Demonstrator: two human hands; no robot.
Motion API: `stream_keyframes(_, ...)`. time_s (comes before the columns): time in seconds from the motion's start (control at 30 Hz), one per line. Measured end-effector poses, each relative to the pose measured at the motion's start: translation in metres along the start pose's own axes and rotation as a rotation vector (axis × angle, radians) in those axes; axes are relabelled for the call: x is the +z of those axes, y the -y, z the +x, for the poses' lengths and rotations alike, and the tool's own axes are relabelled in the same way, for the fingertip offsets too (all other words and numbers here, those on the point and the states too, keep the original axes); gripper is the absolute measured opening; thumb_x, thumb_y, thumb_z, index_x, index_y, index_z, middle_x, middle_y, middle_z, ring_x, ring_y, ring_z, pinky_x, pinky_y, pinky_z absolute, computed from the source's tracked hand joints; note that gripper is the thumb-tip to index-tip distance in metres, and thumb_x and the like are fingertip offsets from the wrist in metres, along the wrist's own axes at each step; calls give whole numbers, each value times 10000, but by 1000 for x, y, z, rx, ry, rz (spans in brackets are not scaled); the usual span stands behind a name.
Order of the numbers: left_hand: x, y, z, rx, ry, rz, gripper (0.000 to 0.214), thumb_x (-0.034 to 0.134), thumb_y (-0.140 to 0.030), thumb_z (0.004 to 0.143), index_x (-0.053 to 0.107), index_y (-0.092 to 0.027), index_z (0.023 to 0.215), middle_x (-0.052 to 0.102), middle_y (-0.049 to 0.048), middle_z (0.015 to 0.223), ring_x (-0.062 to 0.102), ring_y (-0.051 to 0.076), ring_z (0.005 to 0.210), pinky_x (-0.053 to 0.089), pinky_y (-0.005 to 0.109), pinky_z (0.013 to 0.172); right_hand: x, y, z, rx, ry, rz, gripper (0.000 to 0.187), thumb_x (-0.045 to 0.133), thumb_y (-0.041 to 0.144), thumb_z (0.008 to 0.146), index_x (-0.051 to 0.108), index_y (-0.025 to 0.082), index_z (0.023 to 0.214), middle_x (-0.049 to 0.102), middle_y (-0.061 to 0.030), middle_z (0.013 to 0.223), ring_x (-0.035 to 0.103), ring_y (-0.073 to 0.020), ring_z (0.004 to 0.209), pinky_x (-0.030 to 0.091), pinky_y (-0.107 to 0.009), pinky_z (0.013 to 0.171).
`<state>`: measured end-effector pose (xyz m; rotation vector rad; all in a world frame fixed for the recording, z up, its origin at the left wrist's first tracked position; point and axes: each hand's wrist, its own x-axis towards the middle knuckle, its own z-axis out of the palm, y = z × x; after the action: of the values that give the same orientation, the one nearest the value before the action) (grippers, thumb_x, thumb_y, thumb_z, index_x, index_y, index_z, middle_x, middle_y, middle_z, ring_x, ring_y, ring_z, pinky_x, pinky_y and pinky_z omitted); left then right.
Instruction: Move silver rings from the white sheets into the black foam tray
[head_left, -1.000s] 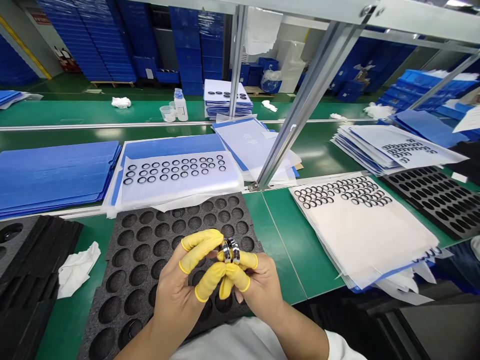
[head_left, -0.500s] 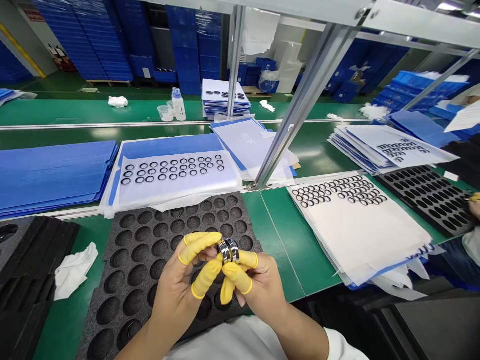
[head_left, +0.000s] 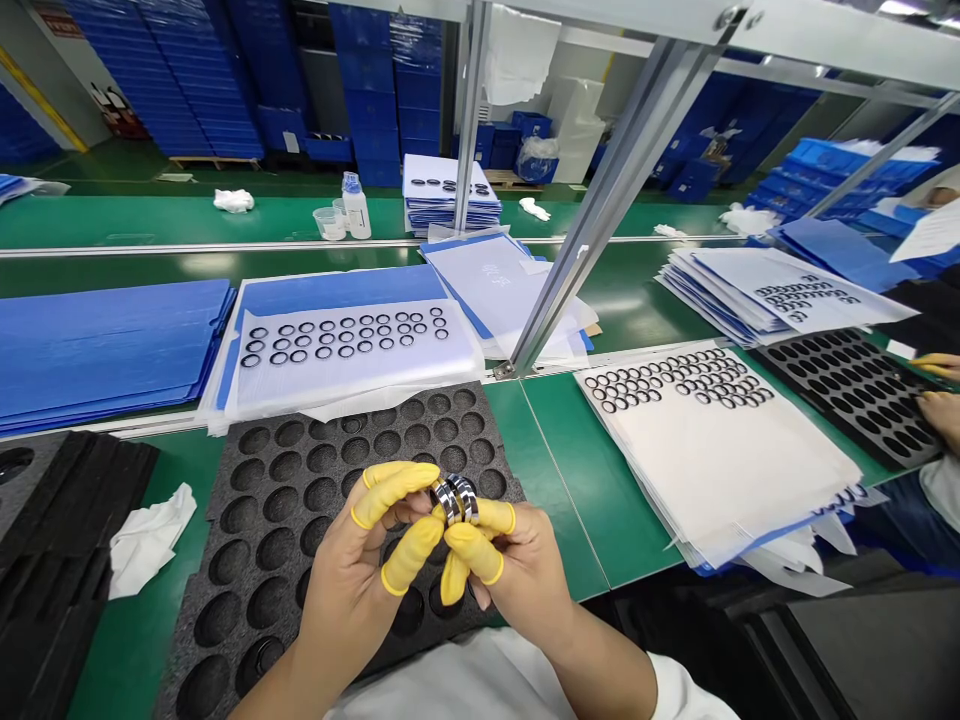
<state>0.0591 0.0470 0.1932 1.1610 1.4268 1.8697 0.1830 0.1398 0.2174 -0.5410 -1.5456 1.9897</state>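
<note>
Two shiny metal rings are held side by side between my hands, above a dark foam tray [head_left: 285,500] with round pockets. My left hand [head_left: 367,540], in yellow finger cots, pinches the left metal ring [head_left: 448,500] between thumb and fingers. My right hand [head_left: 510,560], also in yellow finger cots, grips the right metal ring [head_left: 466,497] from the other side. The rings sit close together; whether they touch I cannot tell. A few dark rings lie in pockets of the tray, one of them by my left forearm.
Behind the tray, a white sheet [head_left: 352,375] bears rows of black rings. To the right lies a ring-covered stack of sheets [head_left: 720,460]; beyond it, a co-worker's hands [head_left: 941,400] are at another foam tray [head_left: 840,385]. A metal post [head_left: 600,200] rises mid-table. At left are a crumpled cloth [head_left: 150,540] and stacked black foam [head_left: 60,540].
My left hand has shifted very slightly, with the left ring tilting a little. My right hand is nearly still. At far right, the co-worker's hands have come further into view over their tray.
</note>
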Motion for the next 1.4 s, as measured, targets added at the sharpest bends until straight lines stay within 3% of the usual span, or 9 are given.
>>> stream_keyframes(0.37,0,5,4,-104,42,-66,300,667,-261,973,723,-346,1256,669,22,1081,693,130,949,584,212,888,-2,-5,5,5,-21,18,272,795,457,850,830,187,833,634,18,493,398,-40,346,282,-147,329)
stream_keyframes(0.57,2,7,8,-150,46,-129,263,704,-296,948,745,-307,1207,692,27,1007,720,138,874,600,225,841,-3,-6,5,-13,-31,40,209,821,398,836,823,202,763,642,31,500,407,-25,345,306,-132,348)
stream_keyframes(0.87,0,13,7,-257,-161,-73,297,816,-368,846,751,-253,1112,698,19,962,651,120,750,605,237,762,-5,-9,2,71,-94,-2,330,807,503,813,835,181,876,687,0,534,419,-42,343,293,-144,326)
stream_keyframes(1.07,-2,15,4,-239,-177,-82,235,802,-307,865,752,-269,1091,713,17,1083,642,99,758,602,212,746,-8,-10,2,114,-125,29,396,746,547,857,820,162,912,658,9,514,402,-38,326,277,-148,313)
stream_keyframes(1.4,0,9,5,-164,-131,-77,124,796,-266,872,784,-273,996,744,0,997,691,106,781,601,181,695,-9,-5,2,88,-122,38,318,804,483,823,811,168,864,643,24,506,414,-39,336,285,-151,311)
